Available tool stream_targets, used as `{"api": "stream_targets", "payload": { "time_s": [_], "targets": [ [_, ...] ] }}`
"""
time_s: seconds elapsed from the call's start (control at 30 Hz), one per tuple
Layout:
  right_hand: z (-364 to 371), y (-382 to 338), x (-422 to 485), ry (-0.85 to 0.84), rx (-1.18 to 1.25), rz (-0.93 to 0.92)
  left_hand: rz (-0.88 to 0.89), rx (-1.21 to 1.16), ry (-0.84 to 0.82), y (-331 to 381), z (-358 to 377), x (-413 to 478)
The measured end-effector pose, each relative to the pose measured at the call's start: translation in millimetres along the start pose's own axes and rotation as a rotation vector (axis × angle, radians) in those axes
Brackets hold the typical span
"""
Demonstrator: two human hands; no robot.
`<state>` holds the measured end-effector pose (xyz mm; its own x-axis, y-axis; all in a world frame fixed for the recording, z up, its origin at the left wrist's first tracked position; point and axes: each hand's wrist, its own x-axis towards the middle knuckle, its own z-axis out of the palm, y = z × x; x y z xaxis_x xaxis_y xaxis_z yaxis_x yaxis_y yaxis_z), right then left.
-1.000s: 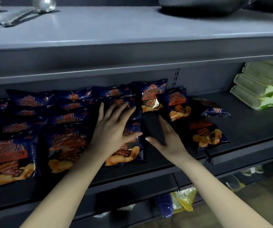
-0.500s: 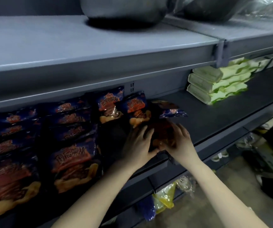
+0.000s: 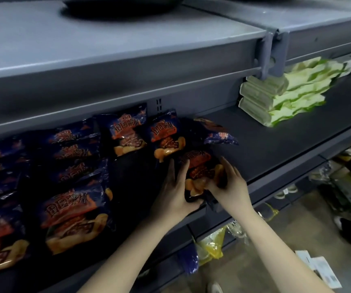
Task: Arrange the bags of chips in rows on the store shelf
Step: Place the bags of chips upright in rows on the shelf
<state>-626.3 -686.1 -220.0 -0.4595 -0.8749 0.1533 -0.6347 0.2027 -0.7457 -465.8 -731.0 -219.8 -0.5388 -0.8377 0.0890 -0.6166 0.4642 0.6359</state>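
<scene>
Fingers (image 3: pixel 172 172) of the left hand (image 3: pixel 173 196) and right hand (image 3: pixel 232 187) gripped 1 chip bag (image 3: pixel 200 166) at the shelf (image 3: pixel 276 149) front; squaring it into its row seemed next.

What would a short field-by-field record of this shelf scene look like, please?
setting: store shelf, dark, below a grey upper shelf
held: chip bag, face up at the shelf's front edge
left hand: grips the bag's left side
right hand: grips the bag's right side
arranged: rows of bags, overlapping, to the left
astray: loose bag lying askew behind the held one
other stock: green packs stacked at the right
</scene>
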Motion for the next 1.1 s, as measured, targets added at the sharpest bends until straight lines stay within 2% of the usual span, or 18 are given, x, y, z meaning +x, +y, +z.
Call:
{"api": "stream_targets", "payload": {
  "time_s": [0.13,0.2,0.3,0.47,0.6,0.77,1.1],
  "targets": [
    [-2,-2,4,0.22,0.192,-0.078,0.058,-0.058,0.144,11,11,-10],
    [-3,-4,10,0.26,0.279,-0.121,0.118,-0.048,0.232,15,14,-10],
    [0,-8,21,0.146,0.351,-0.174,0.118,0.008,0.372,15,9,-5],
    [19,-25,33,-0.145,0.353,-0.331,-0.014,0.137,0.554,-2,-19,-3],
    [45,-45,38,-0.261,0.331,-0.402,-0.109,0.239,0.616,-24,-38,-11],
    [70,-63,48,-0.282,0.288,-0.424,-0.201,0.184,0.649,-46,-51,-12],
    [80,-62,82,-0.334,0.106,-0.406,-0.226,0.158,0.653,-55,-33,-4]
  ]
}}
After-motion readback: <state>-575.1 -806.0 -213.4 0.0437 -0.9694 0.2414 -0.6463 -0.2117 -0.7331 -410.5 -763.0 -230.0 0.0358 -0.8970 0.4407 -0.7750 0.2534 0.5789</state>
